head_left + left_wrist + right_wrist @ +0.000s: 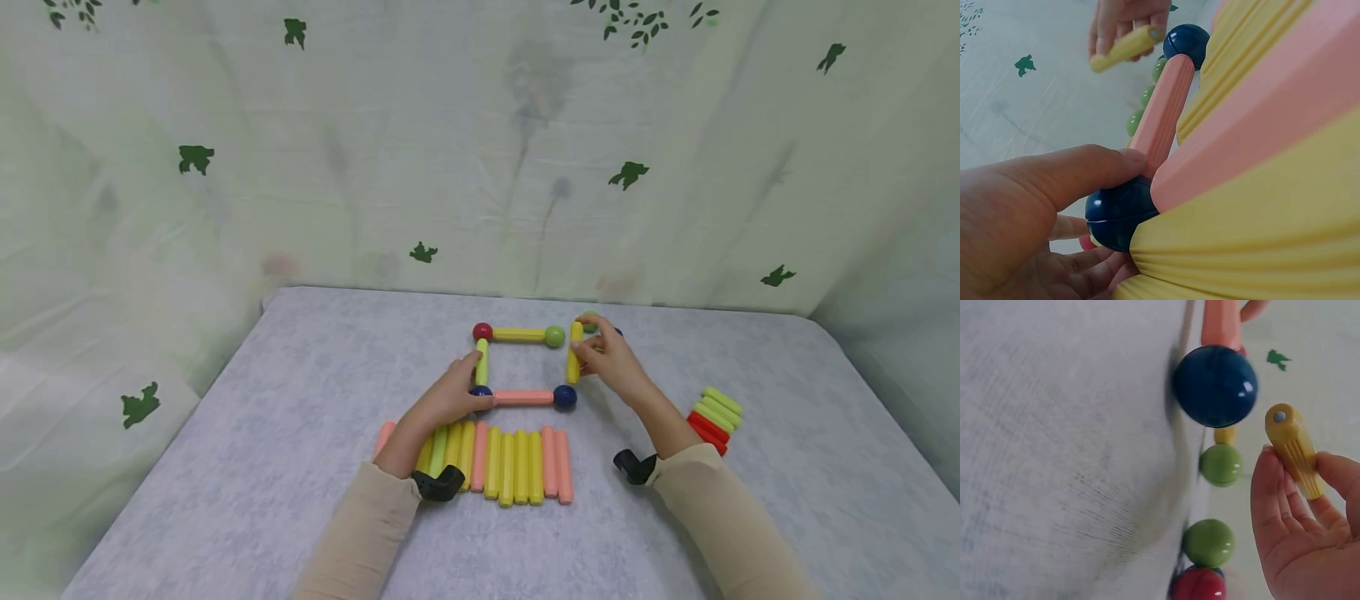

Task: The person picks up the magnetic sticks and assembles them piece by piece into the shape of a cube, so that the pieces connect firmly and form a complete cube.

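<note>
Both arms wear long, plain beige sleeves of soft cloth, reaching to the wrists. A small black curved device is strapped at the left wrist (438,484) and another at the right wrist (634,467). Both hands are bare, without rings.
</note>
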`<move>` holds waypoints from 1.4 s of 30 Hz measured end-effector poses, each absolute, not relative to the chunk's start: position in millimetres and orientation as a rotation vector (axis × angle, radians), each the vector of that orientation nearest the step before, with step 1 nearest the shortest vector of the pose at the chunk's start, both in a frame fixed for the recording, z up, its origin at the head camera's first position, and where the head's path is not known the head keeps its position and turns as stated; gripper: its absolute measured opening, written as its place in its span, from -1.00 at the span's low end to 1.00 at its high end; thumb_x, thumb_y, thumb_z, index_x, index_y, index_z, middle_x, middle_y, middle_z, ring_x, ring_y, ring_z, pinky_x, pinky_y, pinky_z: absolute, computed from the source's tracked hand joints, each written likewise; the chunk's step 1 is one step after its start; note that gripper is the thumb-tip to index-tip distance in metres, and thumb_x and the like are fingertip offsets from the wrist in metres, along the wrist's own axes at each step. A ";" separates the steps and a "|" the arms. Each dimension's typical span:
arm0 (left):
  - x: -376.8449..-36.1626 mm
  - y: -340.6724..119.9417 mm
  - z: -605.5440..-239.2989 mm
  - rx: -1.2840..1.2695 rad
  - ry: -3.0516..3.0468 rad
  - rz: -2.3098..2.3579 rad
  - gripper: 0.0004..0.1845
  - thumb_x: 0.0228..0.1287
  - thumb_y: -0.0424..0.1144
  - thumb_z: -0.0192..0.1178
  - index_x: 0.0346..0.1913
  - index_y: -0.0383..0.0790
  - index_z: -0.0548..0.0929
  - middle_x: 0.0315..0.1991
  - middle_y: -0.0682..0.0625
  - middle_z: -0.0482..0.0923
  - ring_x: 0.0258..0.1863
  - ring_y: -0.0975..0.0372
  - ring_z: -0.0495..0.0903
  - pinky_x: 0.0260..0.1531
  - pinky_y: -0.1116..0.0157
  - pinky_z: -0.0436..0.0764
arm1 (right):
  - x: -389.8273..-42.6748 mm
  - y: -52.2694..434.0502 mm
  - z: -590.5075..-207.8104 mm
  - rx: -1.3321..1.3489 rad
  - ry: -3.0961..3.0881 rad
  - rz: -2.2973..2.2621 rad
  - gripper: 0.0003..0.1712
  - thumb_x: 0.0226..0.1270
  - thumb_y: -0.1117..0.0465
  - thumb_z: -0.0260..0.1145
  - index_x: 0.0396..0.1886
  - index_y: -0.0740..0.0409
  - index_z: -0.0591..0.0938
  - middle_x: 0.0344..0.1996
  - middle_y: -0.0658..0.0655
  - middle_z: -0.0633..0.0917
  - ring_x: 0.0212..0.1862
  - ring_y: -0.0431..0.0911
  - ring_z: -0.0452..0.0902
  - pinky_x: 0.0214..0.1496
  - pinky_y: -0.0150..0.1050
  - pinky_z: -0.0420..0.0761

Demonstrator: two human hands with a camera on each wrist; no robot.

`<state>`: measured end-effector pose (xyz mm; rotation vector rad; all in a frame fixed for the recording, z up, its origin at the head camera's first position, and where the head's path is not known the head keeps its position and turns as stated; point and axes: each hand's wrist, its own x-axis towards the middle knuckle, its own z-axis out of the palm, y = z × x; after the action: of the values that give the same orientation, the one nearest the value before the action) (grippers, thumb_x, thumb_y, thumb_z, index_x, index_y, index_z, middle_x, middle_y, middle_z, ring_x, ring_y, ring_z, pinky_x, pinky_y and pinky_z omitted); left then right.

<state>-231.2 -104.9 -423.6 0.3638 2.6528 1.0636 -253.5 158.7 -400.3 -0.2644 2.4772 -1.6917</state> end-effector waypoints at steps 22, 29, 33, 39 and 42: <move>-228.8 -106.9 -425.5 0.355 2.615 1.132 -0.10 0.09 -0.12 0.27 0.38 -0.25 -0.03 0.26 -0.26 0.09 0.05 0.12 0.27 0.07 0.14 0.29 | -280.2 145.5 -416.0 -0.054 2.284 -1.536 -0.07 0.22 0.30 0.22 0.42 0.01 -0.15 -0.27 0.24 0.56 -0.39 -0.10 0.51 -0.29 -0.23 0.57; -228.8 -107.8 -425.2 0.362 2.605 1.147 -0.11 0.10 -0.13 0.27 0.38 -0.24 -0.03 0.28 -0.23 0.08 -0.02 0.13 0.28 0.03 0.16 0.31 | -279.0 145.0 -414.8 -0.077 2.285 -1.513 -0.15 0.22 0.30 0.21 0.40 0.13 -0.05 -0.19 0.28 0.54 -0.45 -0.13 0.50 -0.32 -0.22 0.57; -229.8 -107.8 -425.8 0.369 2.605 1.123 -0.11 0.10 -0.11 0.27 0.38 -0.23 -0.01 0.28 -0.21 0.09 0.06 0.14 0.26 0.08 0.15 0.28 | -275.2 146.4 -413.0 -0.083 2.298 -1.517 -0.16 0.19 0.34 0.21 0.38 0.20 -0.02 -0.24 0.28 0.56 -0.49 -0.14 0.50 -0.32 -0.18 0.57; -230.5 -108.5 -422.9 0.395 2.602 1.076 -0.10 0.10 -0.10 0.26 0.39 -0.23 -0.04 0.31 -0.21 0.06 0.23 0.12 0.14 0.17 0.13 0.18 | -272.7 147.6 -411.1 -0.088 2.337 -1.493 -0.15 0.19 0.33 0.23 0.38 0.22 -0.02 -0.20 0.30 0.50 -0.42 -0.09 0.52 -0.26 -0.16 0.57; -229.7 -109.0 -417.7 0.382 2.604 1.035 -0.10 0.11 -0.08 0.25 0.39 -0.21 -0.05 0.27 -0.22 0.11 0.15 0.12 0.23 0.12 0.12 0.25 | -270.2 151.1 -409.3 -0.112 2.391 -1.456 -0.16 0.20 0.27 0.24 0.38 0.19 0.00 -0.12 0.34 0.48 -0.32 -0.02 0.55 -0.22 -0.15 0.56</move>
<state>-229.7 -109.0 -417.7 0.3821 2.6042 1.0345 -270.2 151.1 -409.3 -0.1118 2.3906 -1.4559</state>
